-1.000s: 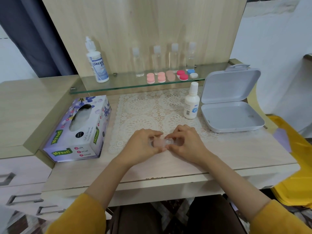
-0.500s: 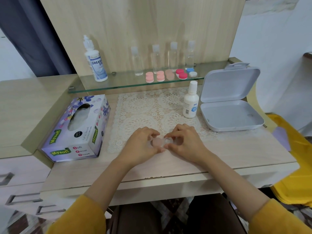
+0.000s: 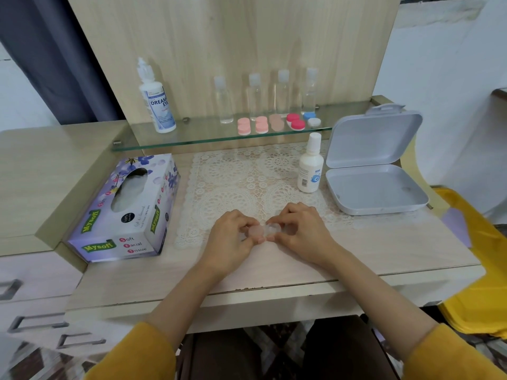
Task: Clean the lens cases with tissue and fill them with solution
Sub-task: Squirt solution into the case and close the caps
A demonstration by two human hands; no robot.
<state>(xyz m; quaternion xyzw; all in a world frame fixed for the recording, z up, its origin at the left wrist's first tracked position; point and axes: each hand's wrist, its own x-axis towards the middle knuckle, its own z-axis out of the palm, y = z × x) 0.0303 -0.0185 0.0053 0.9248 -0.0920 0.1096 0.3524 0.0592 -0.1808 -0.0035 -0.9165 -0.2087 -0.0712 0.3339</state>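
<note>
Two hands meet at the near edge of the lace mat (image 3: 233,182) on the tabletop (image 3: 370,250). The left hand (image 3: 229,238) and the right hand (image 3: 303,231) hold one pale pink lens case (image 3: 260,231) between them, low over the tabletop; whether it touches the surface cannot be told. The fingers (image 3: 247,220) of the left hand are curled and pinch the pink end. Those of the right hand are curled and pinch the clearer end.

A tissue box (image 3: 129,209) lies left of the mat. A small white bottle (image 3: 310,168) stands upright at the mat's far right, just beside an open grey box (image 3: 375,193). The glass shelf (image 3: 208,139) behind carries a large solution bottle (image 3: 157,102), four clear bottles (image 3: 253,97) and a row of spare lens cases (image 3: 274,123).
</note>
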